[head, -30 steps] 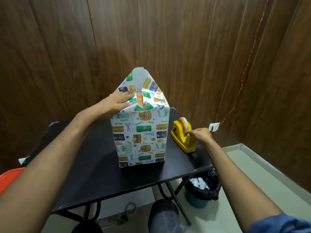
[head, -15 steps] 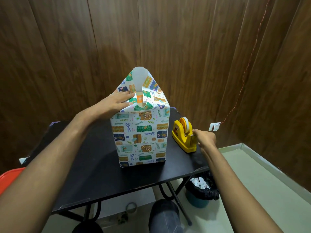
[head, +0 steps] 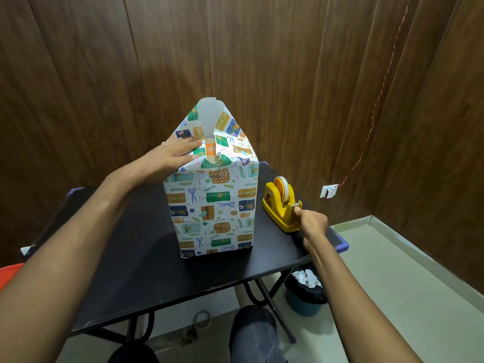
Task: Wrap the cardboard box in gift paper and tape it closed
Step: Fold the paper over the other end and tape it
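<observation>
The right hand (head: 311, 223), at right of centre, has slid from the tape roll down to the near end of the yellow tape dispenser (head: 282, 208), fingers curled and pinching at the cutter; the tape itself is too fine to make out. The left hand (head: 174, 155) stays flat, fingers straight, pressing the folded paper on the wrapped box (head: 213, 205), which stands upright mid-frame on the black table (head: 125, 271), just left of the dispenser.

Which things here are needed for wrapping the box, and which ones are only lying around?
For the job:
- gift-wrapped box, top flap not yet folded down
- yellow tape dispenser
- left hand pressing the paper on top
- right hand at the dispenser's cutter end

Just around:
- black table
- lined bin with paper scraps
- wall socket
</observation>
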